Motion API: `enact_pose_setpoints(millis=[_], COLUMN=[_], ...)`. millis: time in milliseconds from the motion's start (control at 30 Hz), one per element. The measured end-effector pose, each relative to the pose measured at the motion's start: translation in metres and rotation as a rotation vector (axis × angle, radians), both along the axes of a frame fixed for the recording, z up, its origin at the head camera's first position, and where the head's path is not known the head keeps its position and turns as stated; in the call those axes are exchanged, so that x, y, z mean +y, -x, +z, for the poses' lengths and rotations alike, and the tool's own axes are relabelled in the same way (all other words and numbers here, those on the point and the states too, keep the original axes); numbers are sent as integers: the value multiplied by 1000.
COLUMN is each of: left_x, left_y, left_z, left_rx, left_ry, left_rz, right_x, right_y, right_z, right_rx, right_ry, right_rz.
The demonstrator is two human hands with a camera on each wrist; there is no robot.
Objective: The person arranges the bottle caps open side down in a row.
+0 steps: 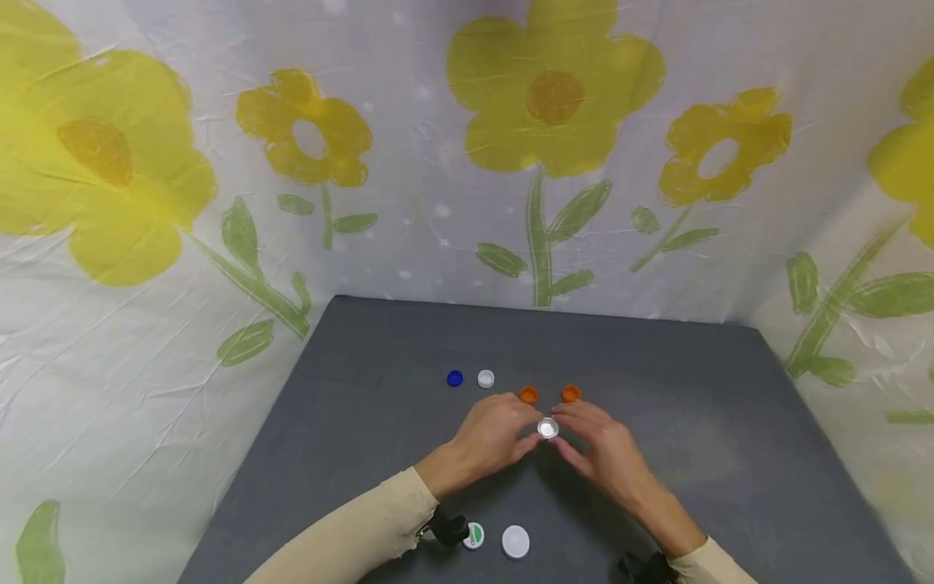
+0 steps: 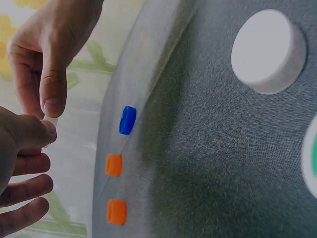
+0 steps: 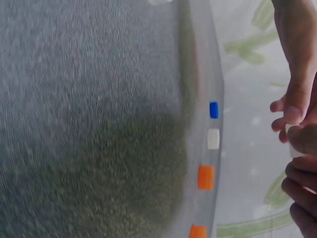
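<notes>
A small round white cap (image 1: pixel 548 428) with a shiny middle is held up between both hands, over the dark table. My left hand (image 1: pixel 496 430) pinches it from the left with thumb and fingers. From the other side, my right hand (image 1: pixel 609 454) grips it too. Left hand (image 2: pixel 22 144) and right hand (image 2: pixel 54 54) meet at the white piece (image 2: pixel 50 120) in the left wrist view, thumbs side by side. Fingers cover most of the cap (image 3: pixel 295 148) in the right wrist view.
Beyond the hands stand a blue cap (image 1: pixel 455 378), a white cap (image 1: pixel 486 379) and two orange caps (image 1: pixel 529 394). Another blue cap (image 2: pixel 128 120) shows only in the left wrist view. Nearer lie a green-and-white lid (image 1: pixel 473 535) and a white lid (image 1: pixel 516 542). Flowered cloth (image 1: pixel 416 203) hangs behind.
</notes>
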State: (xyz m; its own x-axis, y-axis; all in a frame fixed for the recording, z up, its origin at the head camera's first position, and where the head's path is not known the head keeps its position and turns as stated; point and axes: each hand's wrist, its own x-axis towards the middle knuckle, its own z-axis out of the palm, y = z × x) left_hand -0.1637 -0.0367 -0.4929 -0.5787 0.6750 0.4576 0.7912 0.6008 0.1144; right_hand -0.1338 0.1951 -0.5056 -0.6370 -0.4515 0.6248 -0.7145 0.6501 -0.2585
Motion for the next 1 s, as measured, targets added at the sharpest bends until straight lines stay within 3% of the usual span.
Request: enact_pose_setpoints(millis=[233, 367, 533, 633, 767, 900, 1000], left_x=[-14, -21, -27, -29, -30, -31, -31], left_y=[-12, -16, -18, -18, -18, -18, -19], left_z=[5, 3, 0, -1, -3, -3, -2], left_rx=[8, 19, 152, 260, 339, 370, 326], left_ry=[-15, -14, 9, -7, -52, -85, -111], left_rz=[-29, -52, -66, -87, -134, -169, -183], right_x=[-6, -10, -14, -15, -16, -15, -15], right_y=[-8, -10, -12, -13, -16, -19, -21], right_z=[-1, -1, 1, 3, 7, 11, 13], right_rx=[47, 32, -20, -84, -225, -397, -514], right_ry=[52, 45, 37, 54, 107, 162, 188], right_rz=[74, 99, 81, 63, 52, 41, 29])
